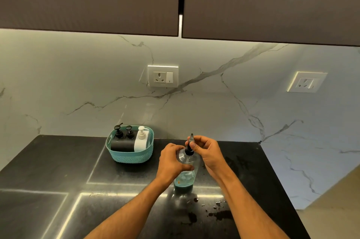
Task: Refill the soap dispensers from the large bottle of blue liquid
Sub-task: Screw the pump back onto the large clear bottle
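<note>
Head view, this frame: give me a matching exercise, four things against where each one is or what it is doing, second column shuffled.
Things:
1. left hand
2. right hand
3. white dispenser
4. spilled drops

States:
A. stands in the teal basket
B. lie on the black counter in front of the bottle
C. grips the clear bottle
D. pinches the black pump

Pairs: 1-C, 2-D, 3-A, 4-B

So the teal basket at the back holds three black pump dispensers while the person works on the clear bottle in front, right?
Not quite. The head view shows the teal basket holding two black pump dispensers and one white dispenser, not three black ones. The rest holds: the left hand grips the clear bottle in front while the right hand holds its pump.
</note>
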The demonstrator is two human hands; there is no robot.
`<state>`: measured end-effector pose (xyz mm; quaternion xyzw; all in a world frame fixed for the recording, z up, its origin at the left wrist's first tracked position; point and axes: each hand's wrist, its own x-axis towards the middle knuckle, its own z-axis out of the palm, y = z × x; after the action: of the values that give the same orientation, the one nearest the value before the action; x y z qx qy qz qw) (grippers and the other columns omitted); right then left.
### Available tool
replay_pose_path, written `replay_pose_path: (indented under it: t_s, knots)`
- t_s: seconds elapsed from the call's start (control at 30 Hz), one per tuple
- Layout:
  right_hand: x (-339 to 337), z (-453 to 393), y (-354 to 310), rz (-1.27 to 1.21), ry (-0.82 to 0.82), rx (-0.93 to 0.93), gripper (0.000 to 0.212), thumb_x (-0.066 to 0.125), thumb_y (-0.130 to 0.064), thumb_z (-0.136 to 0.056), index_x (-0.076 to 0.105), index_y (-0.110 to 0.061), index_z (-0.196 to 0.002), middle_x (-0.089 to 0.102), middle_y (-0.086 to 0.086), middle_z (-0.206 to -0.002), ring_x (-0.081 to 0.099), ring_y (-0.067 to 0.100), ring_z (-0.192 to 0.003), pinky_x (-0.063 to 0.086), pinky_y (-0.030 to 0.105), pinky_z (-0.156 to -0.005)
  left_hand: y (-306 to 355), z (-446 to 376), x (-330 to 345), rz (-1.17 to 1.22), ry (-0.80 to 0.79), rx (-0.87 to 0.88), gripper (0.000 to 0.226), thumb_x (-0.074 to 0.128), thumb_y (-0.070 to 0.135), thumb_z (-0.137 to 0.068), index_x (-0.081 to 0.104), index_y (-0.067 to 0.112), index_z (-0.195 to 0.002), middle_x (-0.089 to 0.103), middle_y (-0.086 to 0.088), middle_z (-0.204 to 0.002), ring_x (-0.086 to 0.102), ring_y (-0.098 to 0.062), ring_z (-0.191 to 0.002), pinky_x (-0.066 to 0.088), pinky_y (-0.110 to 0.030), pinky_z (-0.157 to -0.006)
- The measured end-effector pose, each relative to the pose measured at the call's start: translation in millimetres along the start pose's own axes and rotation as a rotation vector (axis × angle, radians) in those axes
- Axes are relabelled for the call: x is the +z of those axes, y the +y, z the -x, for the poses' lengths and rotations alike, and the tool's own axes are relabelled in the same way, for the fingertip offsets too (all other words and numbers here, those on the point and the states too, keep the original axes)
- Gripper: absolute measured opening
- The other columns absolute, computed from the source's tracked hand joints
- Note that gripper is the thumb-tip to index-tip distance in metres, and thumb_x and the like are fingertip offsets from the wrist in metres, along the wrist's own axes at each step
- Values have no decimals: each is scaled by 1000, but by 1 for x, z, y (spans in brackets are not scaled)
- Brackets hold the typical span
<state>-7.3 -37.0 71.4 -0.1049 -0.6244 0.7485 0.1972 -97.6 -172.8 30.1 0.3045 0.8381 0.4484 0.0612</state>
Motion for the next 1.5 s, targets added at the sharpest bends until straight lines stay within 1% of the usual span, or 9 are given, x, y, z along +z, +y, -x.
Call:
replay_pose_path:
  t_s: [0.27, 0.47, 0.67, 0.83, 1.03, 1.2, 1.33, 1.4, 1.5]
  knots:
    - [-33, -12, -29, -63, 129, -53, 50, 79, -15, -75, 68, -4, -122, 76, 21, -104, 75, 28, -100, 60, 32, -89, 40, -26, 23, 13, -11, 54, 67, 100, 40, -48, 74, 22, -107, 61, 9, -96, 60, -7, -87, 55, -23, -78]
    - [-75, -21, -42, 69, 273, -108, 41, 87, -10, -76, 66, -9, -111, 77, 15, -97, 75, 29, -94, 62, 36, -83, 71, -50, 58, 49, -44, 76, 67, 101, 39, -48, 73, 21, -106, 62, 7, -99, 63, -12, -91, 59, -33, -83]
    - [-119, -35, -49, 225, 415, -177, 41, 93, -19, -71, 63, -15, -98, 77, 3, -86, 76, 19, -83, 59, 23, -71, 99, -77, 98, 84, -73, 102, 64, 100, 36, -49, 72, 23, -105, 61, 6, -100, 63, -12, -92, 59, -31, -83]
    - [-150, -51, -51, 341, 490, -195, 47, 96, -30, -65, 62, -18, -95, 76, 1, -85, 75, 15, -83, 61, 26, -73, 112, -103, 125, 81, -107, 121, 58, 100, 34, -49, 73, 21, -100, 59, 4, -97, 61, -13, -90, 56, -26, -78]
    - [-182, -72, -50, 426, 433, -172, 46, 92, -9, -69, 65, -22, -104, 76, -1, -95, 73, 13, -94, 61, 38, -85, 116, -135, 146, 105, -121, 98, 68, 101, 31, -50, 72, 16, -110, 60, 2, -102, 62, -15, -94, 57, -28, -82]
    - [-198, -82, -42, 569, 327, -126, 57, 90, -6, -69, 65, -28, -116, 72, -10, -110, 66, 5, -109, 55, 26, -92, 112, -153, 157, 104, -116, 87, 68, 101, 30, -50, 72, 17, -110, 60, 2, -103, 62, -15, -96, 56, -29, -83]
    - [-206, -89, -29, 620, 323, -57, 53, 83, 4, -76, 66, -24, -117, 71, -10, -112, 64, 4, -110, 57, 30, -96, 106, -160, 164, 87, -124, 74, 71, 101, 26, -50, 72, 15, -113, 59, 0, -106, 62, -18, -100, 57, -33, -88]
    - [-209, -93, -23, 646, 327, -26, 49, 82, 4, -78, 68, -21, -117, 70, -10, -113, 64, 4, -110, 57, 28, -93, 102, -161, 168, 87, -119, 71, 73, 101, 25, -51, 70, 14, -117, 59, -1, -109, 62, -19, -103, 56, -35, -92]
    - [-212, -98, -18, 662, 330, -23, 47, 81, 3, -78, 71, -21, -117, 69, -14, -111, 62, 4, -110, 51, 15, -84, 98, -165, 172, 97, -106, 73, 76, 100, 26, -53, 69, 13, -121, 59, 0, -111, 61, -17, -106, 55, -34, -94]
